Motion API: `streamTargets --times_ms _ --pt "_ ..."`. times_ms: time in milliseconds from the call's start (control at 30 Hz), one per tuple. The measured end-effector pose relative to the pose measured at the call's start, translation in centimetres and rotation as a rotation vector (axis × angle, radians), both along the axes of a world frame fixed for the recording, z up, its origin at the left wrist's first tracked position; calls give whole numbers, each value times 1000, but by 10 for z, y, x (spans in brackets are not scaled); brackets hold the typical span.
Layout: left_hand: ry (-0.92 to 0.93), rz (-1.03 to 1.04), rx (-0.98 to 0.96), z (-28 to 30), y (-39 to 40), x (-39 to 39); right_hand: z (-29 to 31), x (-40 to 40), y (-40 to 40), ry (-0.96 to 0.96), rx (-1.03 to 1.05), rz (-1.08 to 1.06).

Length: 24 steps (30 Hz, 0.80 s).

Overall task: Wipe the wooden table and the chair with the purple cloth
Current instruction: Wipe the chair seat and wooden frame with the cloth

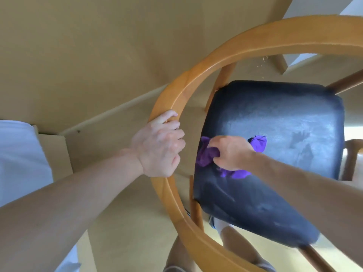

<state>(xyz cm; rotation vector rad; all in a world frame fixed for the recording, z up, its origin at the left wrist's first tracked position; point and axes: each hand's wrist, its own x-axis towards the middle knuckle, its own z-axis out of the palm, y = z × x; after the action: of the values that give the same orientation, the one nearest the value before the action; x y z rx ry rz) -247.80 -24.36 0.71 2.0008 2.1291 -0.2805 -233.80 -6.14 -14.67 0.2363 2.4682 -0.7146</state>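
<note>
Cloth [208, 156] under right hand [229, 152]

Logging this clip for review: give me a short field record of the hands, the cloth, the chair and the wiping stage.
left hand: grips the curved wooden backrest rail of the chair
right hand: holds the bunched purple cloth on the seat
seat: black cushion, cloth near its left edge
wooden table: beyond the chair, nothing on the visible part
stage: chair seat being wiped
</note>
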Motion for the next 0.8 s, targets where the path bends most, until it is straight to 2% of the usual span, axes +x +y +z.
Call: streamTargets --times_ms 100,167,233,333,433,533,600,733,800 --pt "63 185 92 -9 0 21 -2 -28 14 178 4 -376" --pt "81 308 31 -27 -12 68 -9 -37 3 83 22 -414" --pt "-24 334 -67 -44 -38 129 -20 -30 -25 -34 68 -206" --pt "-220 376 4 -57 -72 178 -32 20 -78 -46 147 265" --pt "-286 402 133 -60 -76 179 -26 84 -102 -82 15 504" --pt "-280 385 167 -61 -74 178 -15 113 -83 -147 -64 703" --pt "-247 390 150 -60 -75 180 -8 107 -62 -181 -94 601" --pt "-165 403 89 -58 -75 182 5 63 -45 135 -150 57" --pt "-158 435 117 -57 -75 185 4 42 -55 178 -131 -24"
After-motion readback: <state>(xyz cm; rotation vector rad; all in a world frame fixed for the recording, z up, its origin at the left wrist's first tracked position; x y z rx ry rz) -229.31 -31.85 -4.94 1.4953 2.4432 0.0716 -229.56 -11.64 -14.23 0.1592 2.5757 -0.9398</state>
